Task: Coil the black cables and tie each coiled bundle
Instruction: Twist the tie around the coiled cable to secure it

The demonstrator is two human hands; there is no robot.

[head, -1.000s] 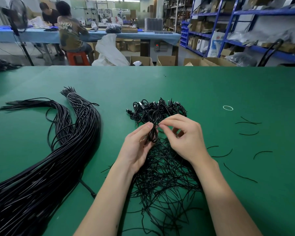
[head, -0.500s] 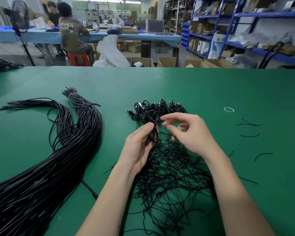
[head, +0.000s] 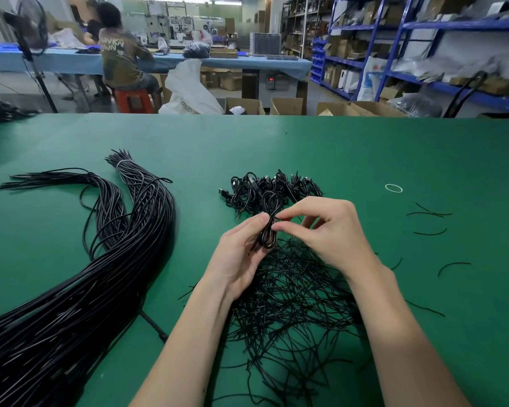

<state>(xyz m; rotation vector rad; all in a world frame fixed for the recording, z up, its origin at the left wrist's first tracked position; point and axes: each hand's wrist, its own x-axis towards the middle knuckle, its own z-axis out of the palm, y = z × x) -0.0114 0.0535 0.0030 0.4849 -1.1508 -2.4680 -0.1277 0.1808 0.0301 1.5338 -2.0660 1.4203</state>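
Since a second ago the right hand [head: 329, 230] has lifted a little and turned, so its thumb and forefinger now meet at the waist of the small coiled cable [head: 267, 230], while the other fingers are spread loosely above. That coil is held upright above the green table [head: 306, 148], just in front of the pile of finished coils [head: 271, 189]. The left hand [head: 238, 254] pinches the coil at its middle between thumb and fingers, I think to keep the loops from springing open while the tie goes around. Whether a tie wire is already between the right fingertips I cannot tell; it is too thin to see. Below both wrists lies the heap of thin black tie wires [head: 291, 304], placed near so one can be taken quickly. The long bundle of uncoiled cables [head: 100, 274] lies at the left, within reach of the left arm. Both forearms come from the bottom edge and lean toward each other, with the wrists raised from the table. A white rubber ring [head: 393, 188] lies well apart at the right.
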